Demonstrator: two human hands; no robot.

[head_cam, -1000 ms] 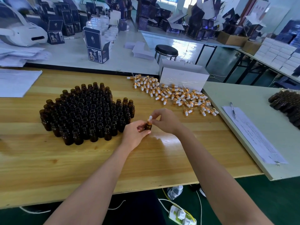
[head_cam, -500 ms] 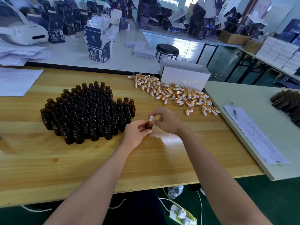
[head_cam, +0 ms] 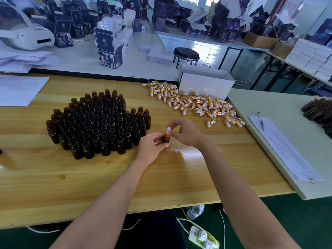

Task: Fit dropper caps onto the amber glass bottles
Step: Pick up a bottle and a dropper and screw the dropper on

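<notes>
Left hand (head_cam: 151,147) has its grip wrapped round one amber bottle (head_cam: 166,139) just over the worktop (head_cam: 107,177), steadying it while the right hand (head_cam: 186,133) pinches the dropper cap (head_cam: 168,131) on top. It's probably screwing it down, hard to tell. Open bottles (head_cam: 98,123) sit left, loose caps (head_cam: 197,105) right, both within reach.

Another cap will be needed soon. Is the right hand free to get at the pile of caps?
Likely not yet: the right hand pinches the cap on the bottle held by the left hand. Once released, only bare table separates it from the pile.
</notes>
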